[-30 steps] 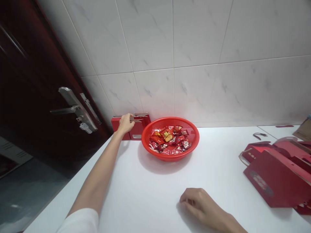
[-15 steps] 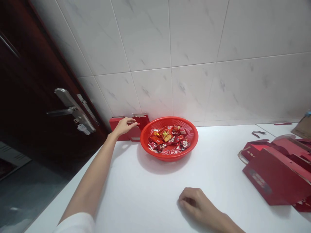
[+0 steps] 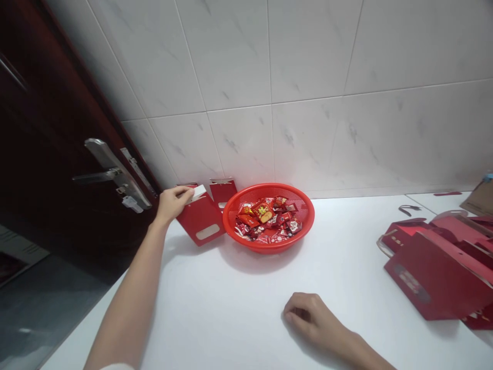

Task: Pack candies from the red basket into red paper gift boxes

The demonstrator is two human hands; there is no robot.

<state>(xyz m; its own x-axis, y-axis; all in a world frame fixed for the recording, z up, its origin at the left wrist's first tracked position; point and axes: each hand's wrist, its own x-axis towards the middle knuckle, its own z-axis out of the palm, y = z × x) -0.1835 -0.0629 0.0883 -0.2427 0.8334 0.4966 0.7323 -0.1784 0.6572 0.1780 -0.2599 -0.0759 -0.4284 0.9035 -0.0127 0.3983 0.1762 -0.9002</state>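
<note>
A dark reddish-brown door (image 3: 57, 118) with a metal lever handle (image 3: 92, 178) and keys (image 3: 133, 204) hanging below it stands left of a wall of pale, grey-veined tiles (image 3: 239, 61). A dark curled strip (image 3: 408, 209) lies toward the back of the white worktop (image 3: 346, 246), near a brown cardboard box (image 3: 479, 196) at far right. Grey flooring (image 3: 57, 303) shows at lower left.

On the counter (image 3: 231, 318) I see a basket (image 3: 269, 248) before the wall (image 3: 308, 144), packets (image 3: 265, 218) inside it. To its left, the left hand (image 3: 172, 204) is on a front box (image 3: 202, 215), possibly touching the basket; a rear box (image 3: 222, 192) stands behind. The right hand (image 3: 316, 319) is nearer me; cartons (image 3: 439, 277) lie right, a door (image 3: 46, 133) left.
</note>
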